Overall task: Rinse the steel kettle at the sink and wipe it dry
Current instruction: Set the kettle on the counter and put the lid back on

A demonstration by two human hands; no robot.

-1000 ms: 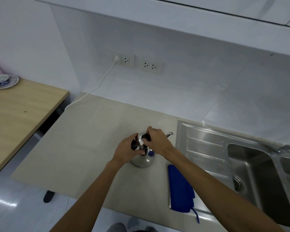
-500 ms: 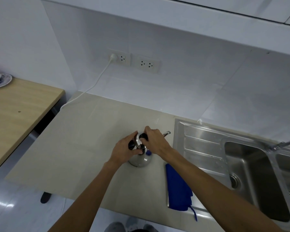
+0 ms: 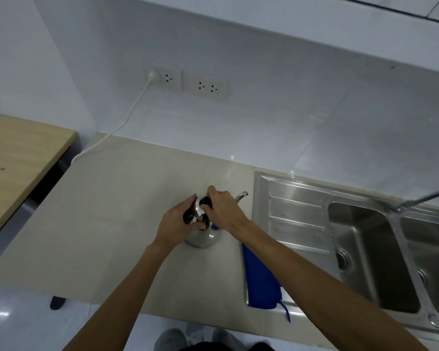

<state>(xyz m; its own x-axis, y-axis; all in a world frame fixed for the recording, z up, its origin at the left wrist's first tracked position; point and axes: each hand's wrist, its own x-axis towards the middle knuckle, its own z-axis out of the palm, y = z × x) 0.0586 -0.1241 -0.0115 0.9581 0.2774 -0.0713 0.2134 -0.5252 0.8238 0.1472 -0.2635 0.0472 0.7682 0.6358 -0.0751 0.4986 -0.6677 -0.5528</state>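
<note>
A small steel kettle stands on the beige counter just left of the sink, its curved spout pointing right toward the drainboard. My left hand grips the kettle's black handle and lid area from the left. My right hand curls over a black knob on top of the kettle. A folded blue cloth lies on the counter edge by the drainboard, partly under my right forearm. Both hands hide most of the kettle's top.
The steel double sink with its drainboard lies to the right, a tap reaching over the basins. A white cable runs from a wall socket across the counter's back left. A wooden table stands left.
The view has shifted slightly, so everything sits a little further left. Both hands stay on the kettle's top in nearly the same grip; the kettle remains on the counter.
</note>
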